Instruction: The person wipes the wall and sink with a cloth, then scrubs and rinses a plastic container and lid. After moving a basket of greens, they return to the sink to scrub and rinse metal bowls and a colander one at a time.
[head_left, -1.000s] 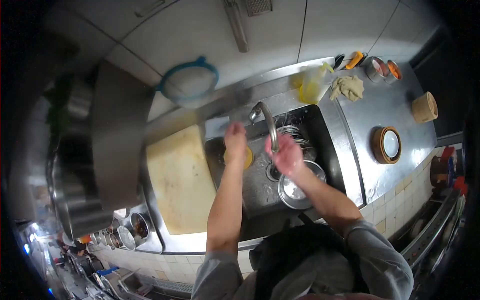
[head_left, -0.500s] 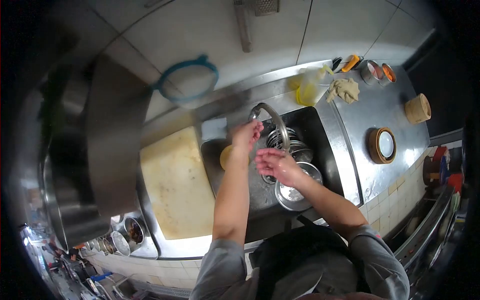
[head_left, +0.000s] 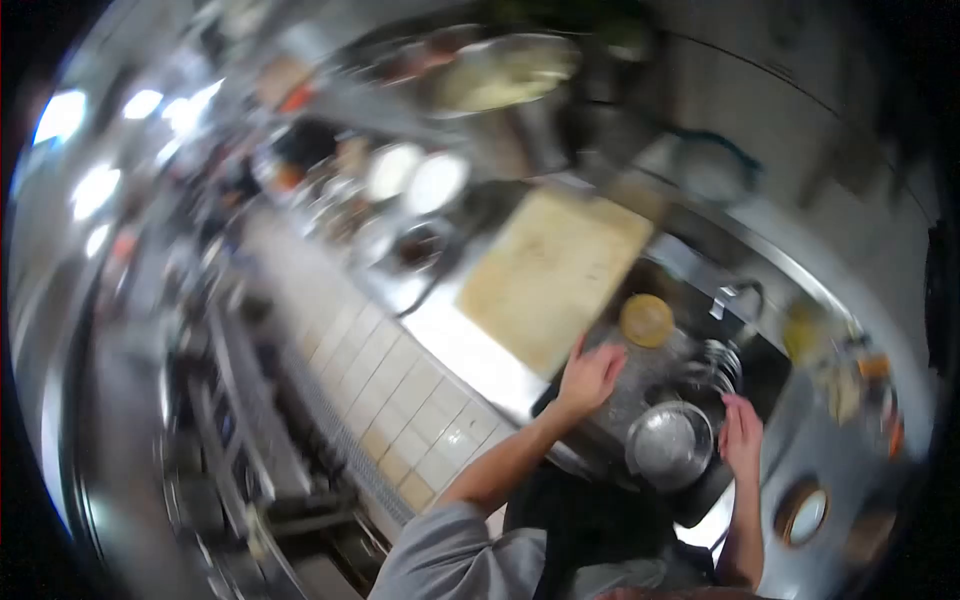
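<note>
My left hand (head_left: pixel 592 378) hangs above the sink's left side, close to the cutting board's near edge, with thumb and fingers apart and nothing in it. At the sink's right side, my right hand (head_left: pixel 740 435) is beside a round metal pan (head_left: pixel 668 445); its fingers look stretched out, slightly blurred, and hold nothing visible. Several metal dishes (head_left: pixel 718 368) lie behind the pan in the sink (head_left: pixel 630 385). A round yellow thing (head_left: pixel 647 320) sits near the back left of the sink. The curved faucet (head_left: pixel 742 295) rises behind the dishes.
The large pale cutting board (head_left: pixel 560 275) lies left of the sink, with containers (head_left: pixel 418 245) beyond it. A blue-rimmed strainer (head_left: pixel 715 165) hangs on the wall. A round wooden-rimmed container (head_left: pixel 803 514) stands on the right counter. Tiled floor or wall (head_left: pixel 390 375) shows at left.
My view has swung left, blurring the surroundings. Both hands have moved back from the faucet and apart, the left toward the cutting board, the right to the pan's right side.
</note>
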